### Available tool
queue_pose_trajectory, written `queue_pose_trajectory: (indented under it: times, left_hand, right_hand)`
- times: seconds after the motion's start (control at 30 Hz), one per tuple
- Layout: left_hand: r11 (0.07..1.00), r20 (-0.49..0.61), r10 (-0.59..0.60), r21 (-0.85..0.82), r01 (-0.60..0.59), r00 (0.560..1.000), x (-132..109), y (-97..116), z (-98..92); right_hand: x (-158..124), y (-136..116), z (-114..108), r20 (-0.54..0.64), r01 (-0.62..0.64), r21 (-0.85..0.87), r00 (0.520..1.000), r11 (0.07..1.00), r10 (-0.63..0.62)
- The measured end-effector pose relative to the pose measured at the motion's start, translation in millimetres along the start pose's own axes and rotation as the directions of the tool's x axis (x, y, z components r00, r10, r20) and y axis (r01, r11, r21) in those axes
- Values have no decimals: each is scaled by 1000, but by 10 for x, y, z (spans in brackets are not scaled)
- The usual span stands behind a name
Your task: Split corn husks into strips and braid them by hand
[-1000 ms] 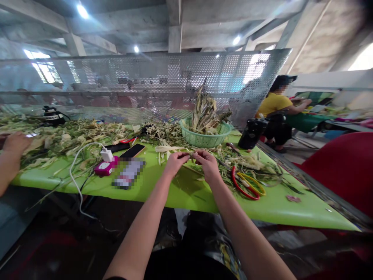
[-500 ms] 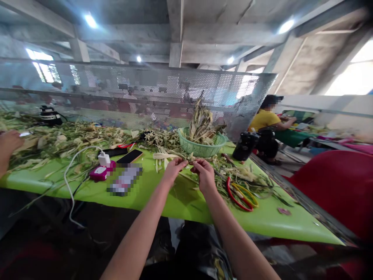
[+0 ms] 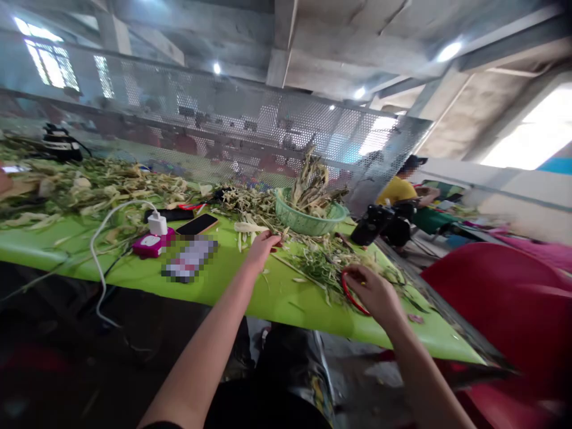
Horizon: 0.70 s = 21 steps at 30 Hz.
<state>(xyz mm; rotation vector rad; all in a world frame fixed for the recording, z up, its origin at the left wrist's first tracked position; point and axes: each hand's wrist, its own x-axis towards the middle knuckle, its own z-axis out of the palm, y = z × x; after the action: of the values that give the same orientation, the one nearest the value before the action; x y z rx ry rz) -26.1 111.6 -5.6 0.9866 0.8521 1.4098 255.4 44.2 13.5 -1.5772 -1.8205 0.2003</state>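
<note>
Plant scrap (image 3: 285, 234) sits at the fingertips of the left hand (image 3: 260, 251) in the head view, just above the green tabletop (image 3: 272, 298) and in front of the basket (image 3: 308, 223). The left thumb and fingers appear pinched together on it, a light hold that seems to suit something so small and thin. The right hand (image 3: 374, 293) is apart from the left, its curled fingers at the top of a red loop handle (image 3: 354, 301), probably left on this side for easy reach. Loose greenery (image 3: 317, 265) lies between the hands. The basket likely keeps the tall dried stalks (image 3: 310, 179) gathered and off the working space. Two phones, one dark (image 3: 197, 224) and one with a pixelated screen (image 3: 190, 260), lie to the left beside a magenta box (image 3: 145, 245), perhaps set there to stay near its white plug (image 3: 157, 223).

Whether the right hand grips the handle or only touches it cannot be told, since its own fingers cover the contact; whatever the loop belongs to is mostly hidden. The scrap's exact shape is too small to make out. Another person's hand (image 3: 5, 180) is cut off at the left edge, and shapes behind the perforated panel (image 3: 223, 128) are blurred.
</note>
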Motion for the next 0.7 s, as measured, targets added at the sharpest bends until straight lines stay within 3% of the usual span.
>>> queue_pose_trajectory:
  times: [0.07,0.13,0.4,0.47,0.53,0.6,0.7]
  left_hand:
    - [999,35,-13,-38,14,999,-15,4,11]
    - [999,51,-29,-44,31,998,-33,17,14]
    - [999,26,-42,-25,43,999,-28,21,-25]
    - [998,21,-46,-32,46,999,-17,11,-27]
    - [998,18,-49,-40,50,999,-10,6,-27]
    - [997,14,-59,-47,59,998,-11,7,-27]
    - [996,16,-72,-49,72,997,-19,17,-26]
  right_hand:
    - [-129,207,-203,86,16,-230,996,973,4]
    - [-205,336,-292,162,16,-302,986,953,35]
    - [-58,349,-177,157,-121,-420,966,899,203]
    - [-11,363,-201,155,-197,-300,956,934,251]
    - [14,379,-258,179,-305,-58,934,951,310]
    - [19,365,-333,203,-390,205,914,898,351]
    - [2,265,-432,204,-416,469,909,779,363]
